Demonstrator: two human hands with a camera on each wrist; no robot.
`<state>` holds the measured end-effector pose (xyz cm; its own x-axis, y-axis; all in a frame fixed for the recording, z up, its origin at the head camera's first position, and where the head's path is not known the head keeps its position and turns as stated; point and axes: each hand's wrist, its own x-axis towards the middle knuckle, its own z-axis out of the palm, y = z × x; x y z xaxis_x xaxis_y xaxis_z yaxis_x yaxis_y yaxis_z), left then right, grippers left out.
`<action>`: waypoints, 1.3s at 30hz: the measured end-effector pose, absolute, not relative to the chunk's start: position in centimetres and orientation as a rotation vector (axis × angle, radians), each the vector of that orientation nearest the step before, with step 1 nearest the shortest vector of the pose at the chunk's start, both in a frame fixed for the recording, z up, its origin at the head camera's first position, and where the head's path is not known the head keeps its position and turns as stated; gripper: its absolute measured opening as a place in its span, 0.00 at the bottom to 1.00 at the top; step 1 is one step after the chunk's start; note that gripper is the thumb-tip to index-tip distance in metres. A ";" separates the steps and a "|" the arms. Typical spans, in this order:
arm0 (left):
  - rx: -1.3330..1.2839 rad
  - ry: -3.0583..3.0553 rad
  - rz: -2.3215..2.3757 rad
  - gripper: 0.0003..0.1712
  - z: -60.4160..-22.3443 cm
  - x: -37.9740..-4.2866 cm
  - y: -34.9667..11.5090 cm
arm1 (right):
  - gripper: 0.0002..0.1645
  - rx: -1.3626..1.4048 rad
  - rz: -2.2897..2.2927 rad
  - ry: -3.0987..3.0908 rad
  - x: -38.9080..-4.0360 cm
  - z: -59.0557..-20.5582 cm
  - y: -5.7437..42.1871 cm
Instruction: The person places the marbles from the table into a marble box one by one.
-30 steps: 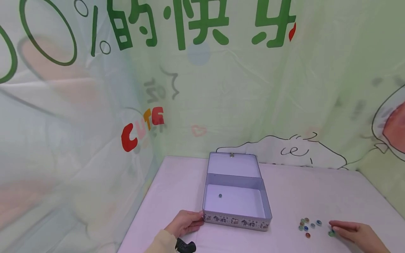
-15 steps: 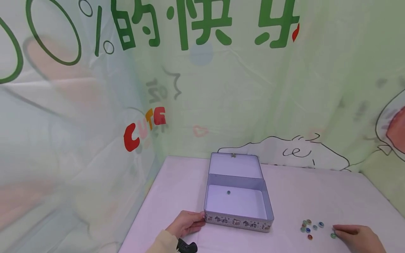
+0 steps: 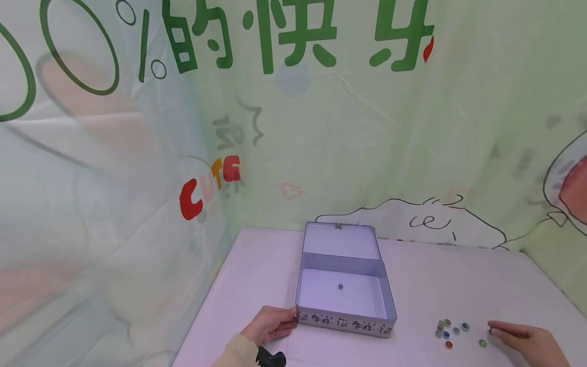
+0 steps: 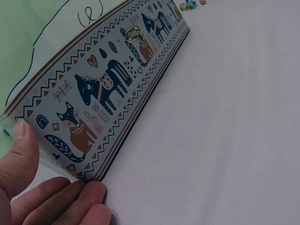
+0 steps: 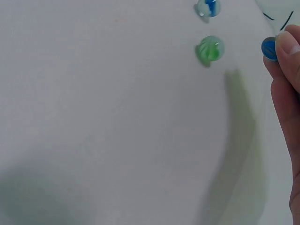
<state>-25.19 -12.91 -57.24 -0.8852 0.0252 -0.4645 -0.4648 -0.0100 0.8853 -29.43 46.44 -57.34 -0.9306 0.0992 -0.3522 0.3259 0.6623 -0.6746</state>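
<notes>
An open tin box [image 3: 346, 325] printed with animals stands on the table, its lid [image 3: 339, 239] tipped back. At the box's front left corner is my left hand [image 3: 271, 324]; in the left wrist view the thumb [image 4: 22, 140] lies against the corner and the curled fingers [image 4: 70, 199] are at its lower edge. One small marble [image 3: 341, 287] lies inside. My right hand [image 3: 527, 340] pinches a blue marble [image 5: 269, 48] between thumb and fingertips, raised over the table. Near it a green marble [image 5: 211, 48] lies on the cloth.
Several loose marbles [image 3: 446, 335] lie in a cluster between the box and my right hand. A white cloth covers the table [image 3: 422, 275]. Printed curtains [image 3: 348, 132] hang behind and on both sides.
The marble inside the box has rolled to the right. My right hand has drawn slightly right, away from the green marble, with the blue marble in its fingertips. The left hand stays at the corner.
</notes>
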 end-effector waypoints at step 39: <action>-0.482 1.944 1.960 0.21 -57.0 -25.0 -12.6 | 0.18 -0.310 -1.443 2.629 -35.8 -50.3 23.5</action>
